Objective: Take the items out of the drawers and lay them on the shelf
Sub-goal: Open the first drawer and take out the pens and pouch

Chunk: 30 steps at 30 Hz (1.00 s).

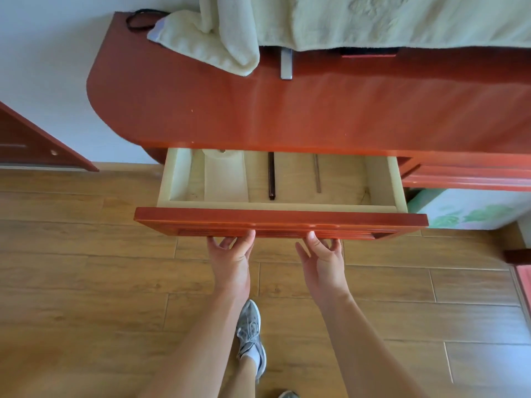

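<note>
A red wooden drawer (281, 221) stands pulled out below the red shelf top (287, 110). Inside its pale wood interior lie a whitish translucent container (225, 176) at the left, a dark brown stick (271, 176) in the middle and a thinner brownish stick (317, 173) to its right. My left hand (231, 254) and my right hand (323, 254) are palm-up under the drawer's front panel, thumbs against its face and fingers curled beneath its lower edge.
On the shelf top lie a cream towel (218, 44), a black cord (140, 20), a silver flat object (286, 63) and a pale green cloth (402, 21). More red drawers (465, 176) are at the right. Wooden floor and my grey shoe (250, 334) are below.
</note>
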Available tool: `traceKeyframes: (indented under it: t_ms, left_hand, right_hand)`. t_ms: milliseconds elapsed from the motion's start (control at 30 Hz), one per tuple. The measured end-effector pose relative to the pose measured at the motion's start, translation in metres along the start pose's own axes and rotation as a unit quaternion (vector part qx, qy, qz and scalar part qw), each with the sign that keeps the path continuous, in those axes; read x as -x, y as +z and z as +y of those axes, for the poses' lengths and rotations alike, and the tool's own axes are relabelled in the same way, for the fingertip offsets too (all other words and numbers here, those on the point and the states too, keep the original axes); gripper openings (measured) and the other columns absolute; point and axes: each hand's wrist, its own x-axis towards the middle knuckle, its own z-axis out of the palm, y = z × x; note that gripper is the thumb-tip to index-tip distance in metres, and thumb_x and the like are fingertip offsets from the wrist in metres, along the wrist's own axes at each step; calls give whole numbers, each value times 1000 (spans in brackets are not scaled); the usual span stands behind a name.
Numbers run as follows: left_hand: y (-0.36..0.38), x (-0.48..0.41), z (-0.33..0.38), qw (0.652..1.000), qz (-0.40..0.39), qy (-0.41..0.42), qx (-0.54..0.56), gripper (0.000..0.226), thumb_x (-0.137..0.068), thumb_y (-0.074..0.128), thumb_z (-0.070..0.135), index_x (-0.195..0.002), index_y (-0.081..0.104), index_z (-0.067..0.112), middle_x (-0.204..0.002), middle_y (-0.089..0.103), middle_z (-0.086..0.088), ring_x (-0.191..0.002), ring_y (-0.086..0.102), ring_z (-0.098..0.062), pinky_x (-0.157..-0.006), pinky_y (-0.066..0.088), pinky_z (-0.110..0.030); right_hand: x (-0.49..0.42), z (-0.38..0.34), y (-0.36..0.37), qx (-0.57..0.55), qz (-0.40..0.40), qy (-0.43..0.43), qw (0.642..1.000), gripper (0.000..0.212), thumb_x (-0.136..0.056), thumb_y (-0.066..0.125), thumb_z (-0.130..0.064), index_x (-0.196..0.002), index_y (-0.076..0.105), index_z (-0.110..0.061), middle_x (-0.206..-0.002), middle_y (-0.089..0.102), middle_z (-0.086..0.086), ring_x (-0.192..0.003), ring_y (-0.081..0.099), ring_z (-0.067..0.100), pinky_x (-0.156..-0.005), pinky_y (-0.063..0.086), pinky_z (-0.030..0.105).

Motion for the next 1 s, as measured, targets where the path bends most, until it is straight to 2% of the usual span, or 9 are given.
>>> traceKeyframes:
  t_ms: [200, 333, 433, 500, 600, 700, 767, 867, 1000]
  left_hand:
    - [-29, 43, -14, 1000, 18, 0, 3, 98, -79, 74, -9, -154, 20, 24, -115, 47, -14, -94, 65, -17, -100, 51, -38]
    - [-46, 68, -18, 1000, 23, -6, 5, 99, -82, 71, -9, -156, 13, 22, -90, 48, -2, -80, 66, -9, -99, 50, -37]
    - [-58, 83, -21, 1000, 22, -11, -1, 84, -84, 68, -9, -147, 26, 25, -78, 45, 2, -75, 65, -7, -93, 52, -34]
    - [-67, 92, -24, 999, 23, -7, -28, 60, -84, 68, -9, -121, 42, 31, -72, 49, 5, -77, 64, -9, -83, 55, -29]
    - [-77, 100, -24, 999, 15, -3, -28, 63, -83, 70, -7, -119, 41, 34, -77, 58, 3, -85, 67, -13, -86, 55, -31]
    - [-76, 103, -22, 1000, 6, -1, -11, 74, -76, 74, -4, -130, 34, 27, -75, 57, 3, -87, 68, -12, -98, 51, -39]
    - [-75, 104, -21, 1000, 4, -5, -19, 84, -77, 73, -5, -143, 29, 23, -86, 61, -3, -89, 70, -10, -99, 50, -39]
    - [-76, 108, -18, 998, 20, -28, -46, 115, -74, 83, 2, -158, 7, 21, -132, 53, -25, -114, 65, -16, -99, 49, -35]
    - [-74, 119, -4, 995, 26, -28, -95, 131, -64, 90, 15, -157, 0, 27, -150, 41, -21, -132, 51, -20, -109, 41, -39]
  right_hand:
    - [43, 16, -30, -12, 2, 7, 1000, 58, -82, 68, 1, -126, 37, -20, -89, 56, -1, -81, 64, 6, -109, 39, 46]
    - [67, 25, -44, -20, -17, 8, 1000, 47, -76, 70, -4, -112, 44, -22, -87, 56, -2, -87, 61, 10, -108, 40, 45]
    - [78, 36, -56, -14, -2, 17, 1000, 33, -85, 64, 2, -104, 46, -19, -87, 55, -1, -85, 61, 10, -109, 40, 46]
    - [86, 46, -65, -10, 5, 19, 1000, 33, -86, 63, 3, -101, 45, -20, -86, 55, -1, -86, 61, 11, -110, 39, 47]
    - [98, 53, -71, -13, -7, 21, 1000, 49, -73, 75, -6, -107, 42, -20, -92, 51, 0, -97, 58, 16, -110, 38, 47]
    - [102, 51, -70, -15, -5, 29, 999, 89, -63, 84, -14, -134, 31, -25, -113, 46, 4, -113, 54, 18, -110, 38, 48]
    - [106, 48, -70, 1, 11, 29, 1000, 106, -67, 80, -14, -150, 16, -28, -126, 44, 6, -126, 51, 20, -111, 37, 48]
    - [117, 41, -69, 50, 24, 30, 998, 113, -68, 79, -17, -154, 7, -28, -143, 43, 3, -130, 50, 23, -112, 37, 47]
    - [138, 24, -68, 98, 34, 26, 994, 111, -70, 79, -20, -155, 8, -27, -141, 47, 1, -127, 53, 20, -112, 38, 44]
